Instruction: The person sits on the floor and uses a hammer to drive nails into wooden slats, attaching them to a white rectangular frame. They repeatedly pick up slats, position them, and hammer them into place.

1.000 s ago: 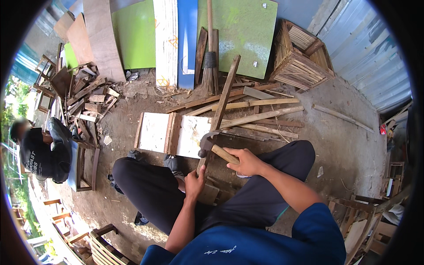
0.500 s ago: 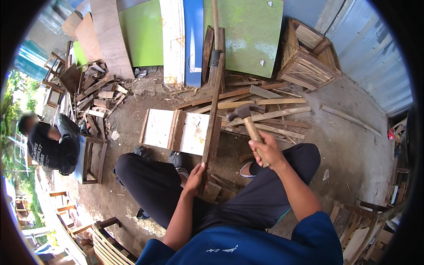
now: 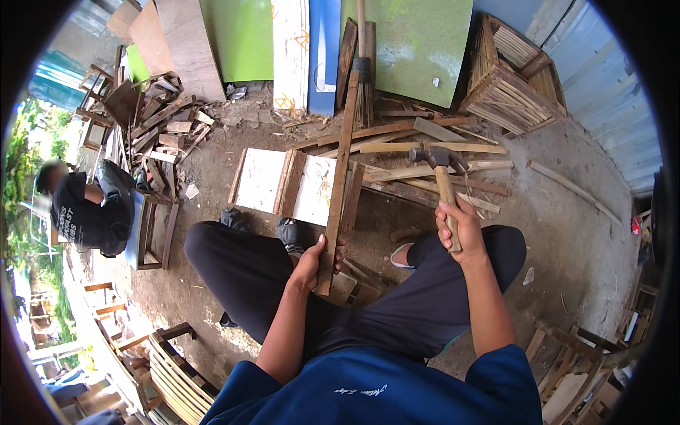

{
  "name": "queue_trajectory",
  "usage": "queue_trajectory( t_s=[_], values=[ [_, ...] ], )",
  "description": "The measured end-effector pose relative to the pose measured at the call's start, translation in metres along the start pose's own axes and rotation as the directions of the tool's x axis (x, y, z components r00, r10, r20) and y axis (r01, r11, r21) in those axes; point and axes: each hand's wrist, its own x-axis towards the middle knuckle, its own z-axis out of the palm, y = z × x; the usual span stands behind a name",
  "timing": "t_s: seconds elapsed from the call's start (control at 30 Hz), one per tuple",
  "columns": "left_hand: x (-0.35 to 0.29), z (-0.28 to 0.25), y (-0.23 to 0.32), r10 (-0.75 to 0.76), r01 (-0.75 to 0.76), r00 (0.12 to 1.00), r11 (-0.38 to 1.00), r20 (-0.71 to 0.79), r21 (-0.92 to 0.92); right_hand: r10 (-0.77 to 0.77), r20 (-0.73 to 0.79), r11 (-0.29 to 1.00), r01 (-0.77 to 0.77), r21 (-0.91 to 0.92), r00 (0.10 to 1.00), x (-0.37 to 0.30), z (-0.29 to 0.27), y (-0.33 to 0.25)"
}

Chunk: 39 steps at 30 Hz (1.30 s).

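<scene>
Wooden batten (image 3: 340,180) is gripped near its lower end by the left hand (image 3: 309,265), a claw hammer (image 3: 444,183) by the right hand (image 3: 465,232).

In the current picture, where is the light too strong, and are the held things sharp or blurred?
In the head view, daylight washes out the green leafy foliage at the left edge; in the same head view, the wooden-handled, dark metal claw hammer and the long brown wooden strip look fairly sharp.
</scene>
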Motion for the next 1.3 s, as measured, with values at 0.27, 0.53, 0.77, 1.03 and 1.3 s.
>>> queue_trajectory(
  t_s=[0.27,0.53,0.77,1.03,1.3],
  values=[
    [0.007,0.002,-0.004,0.024,-0.026,0.987,1.000,-0.157,-0.011,0.006,0.057,1.000,-0.004,-0.027,0.998,0.001,0.006,0.002],
    [0.016,-0.013,-0.016,0.203,-0.175,0.953,0.975,-0.225,0.140,0.008,0.051,0.999,-0.006,-0.046,0.999,0.002,0.011,0.001],
    [0.023,-0.022,-0.025,0.270,-0.222,0.931,0.953,-0.245,0.206,0.007,0.025,1.000,-0.007,-0.011,1.000,0.002,0.010,0.001],
    [0.023,-0.021,-0.027,0.306,-0.271,0.925,0.947,-0.225,0.171,0.002,0.007,1.000,-0.002,-0.025,1.000,0.001,0.009,0.001],
    [0.023,-0.023,-0.028,0.294,-0.260,0.931,0.950,-0.216,0.173,-0.005,0.027,1.000,0.005,-0.006,1.000,0.001,0.008,0.002]
  ],
)
